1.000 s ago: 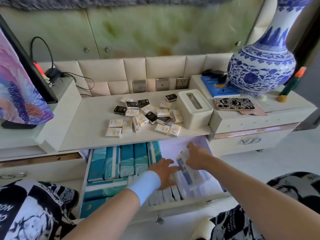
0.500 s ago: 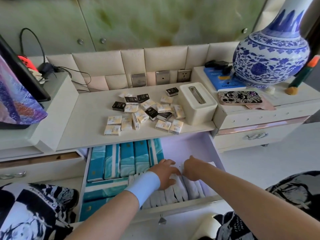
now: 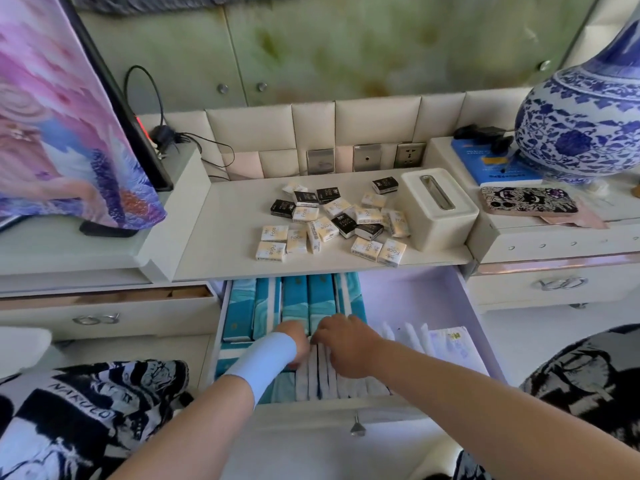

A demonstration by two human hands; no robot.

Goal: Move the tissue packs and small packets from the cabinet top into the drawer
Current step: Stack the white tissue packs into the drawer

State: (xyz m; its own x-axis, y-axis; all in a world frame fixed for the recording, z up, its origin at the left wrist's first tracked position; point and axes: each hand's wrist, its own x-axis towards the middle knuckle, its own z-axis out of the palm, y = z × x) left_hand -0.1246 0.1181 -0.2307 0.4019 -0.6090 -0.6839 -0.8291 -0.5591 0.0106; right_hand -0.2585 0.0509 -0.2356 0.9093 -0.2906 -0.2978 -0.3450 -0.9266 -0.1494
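Several small cream and black packets [image 3: 329,220] lie scattered on the cabinet top [image 3: 228,244]. Below it the drawer [image 3: 479,327] stands pulled out. Teal tissue packs [image 3: 294,301] fill its back left, and a row of white packs [image 3: 322,374] stands on edge at the front. My right hand [image 3: 346,344] rests on top of the white row, its fingertips touching the packs' left end. Close beside it, my left hand [image 3: 296,342], with a blue wristband, is against the same row; its fingers are hidden. A flat white pack [image 3: 450,344] lies at the drawer's right.
A cream tissue box [image 3: 436,206] stands right of the packets. On the raised right cabinet sit a blue-and-white vase [image 3: 581,133], a patterned phone [image 3: 526,200] and a blue book [image 3: 485,164]. A screen draped in pink cloth [image 3: 59,133] stands at left. My knees flank the drawer.
One second ago my right hand held a white-and-blue pack over the drawer; it then set it into the white row. Both hands have since shifted left along that row.
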